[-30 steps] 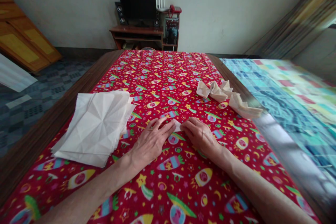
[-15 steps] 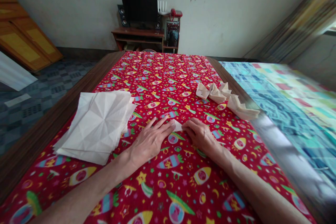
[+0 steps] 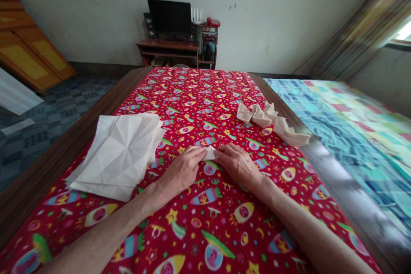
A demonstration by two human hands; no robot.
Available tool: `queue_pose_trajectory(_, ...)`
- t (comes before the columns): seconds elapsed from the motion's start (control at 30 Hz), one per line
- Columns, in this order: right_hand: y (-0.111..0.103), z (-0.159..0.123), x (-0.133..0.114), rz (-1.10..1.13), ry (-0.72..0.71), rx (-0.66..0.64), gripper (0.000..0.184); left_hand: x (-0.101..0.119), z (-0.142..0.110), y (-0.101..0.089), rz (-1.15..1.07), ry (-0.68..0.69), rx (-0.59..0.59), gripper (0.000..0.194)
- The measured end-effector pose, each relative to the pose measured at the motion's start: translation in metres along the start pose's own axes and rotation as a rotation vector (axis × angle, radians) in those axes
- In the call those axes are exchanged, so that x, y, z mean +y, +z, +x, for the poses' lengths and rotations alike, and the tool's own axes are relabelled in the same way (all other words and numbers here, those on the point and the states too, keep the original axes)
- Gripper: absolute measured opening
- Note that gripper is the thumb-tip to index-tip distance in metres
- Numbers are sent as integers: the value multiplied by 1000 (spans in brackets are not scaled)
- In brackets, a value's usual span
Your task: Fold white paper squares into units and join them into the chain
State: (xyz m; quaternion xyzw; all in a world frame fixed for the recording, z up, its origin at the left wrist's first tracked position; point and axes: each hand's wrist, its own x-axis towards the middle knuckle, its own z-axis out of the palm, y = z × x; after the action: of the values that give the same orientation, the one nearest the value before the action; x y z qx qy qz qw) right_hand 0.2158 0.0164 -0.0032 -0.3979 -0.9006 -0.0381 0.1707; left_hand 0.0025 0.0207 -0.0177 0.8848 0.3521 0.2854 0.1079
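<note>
A small folded piece of white paper lies on the red patterned tablecloth, between my two hands. My left hand has its fingers closed on the paper's left end. At the right end, the fingers of my right hand are bent together and pinch it. Both hands rest low on the cloth and hide the ends of the paper. To the left is a stack of creased white paper sheets. Several folded paper pieces stand in a row at the right, beyond my right hand.
The cloth covers a dark wooden table. Beside its right edge is a bed with a checked cover. Past the far end stands a desk with a monitor and a red telephone. A wooden cabinet is at the left.
My left hand's fingers, spread earlier, have drawn together on the paper. Both hands and the paper sit slightly further left in view. The stack and the folded row stay put on the cloth.
</note>
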Motion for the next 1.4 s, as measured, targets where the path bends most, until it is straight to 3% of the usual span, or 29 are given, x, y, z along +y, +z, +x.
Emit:
queue_pose_trajectory(0.3, 11, -1, 13, 256, 29, 83, 19, -5, 1, 5, -58, -6, 113, 34)
queue_pose_trajectory(0.53, 5, 3, 8, 114, -24, 15, 21, -1, 5, 2, -25, -21, 72, 29)
queue_pose_trajectory(0.77, 2, 3, 4, -22, -63, 6, 18, -8, 6, 7, -61, -25, 125, 23)
queue_pose_trajectory(1.03, 2, 8, -14, -299, -76, 109, 15, 3, 11, 4, -186, -123, 135, 19)
queue_pose_trajectory(1.13, 2, 7, -14, -308, -62, 127, 14, 7, 11, 5, -229, -167, 167, 25)
queue_pose_trajectory(1.3, 1, 5, -13, -244, -63, 251, 19, 15, 9, 14, -338, -347, 194, 55)
queue_pose_trajectory(1.4, 2, 5, -17, -181, -59, 298, 21, 20, 10, 19, -294, -379, 200, 60)
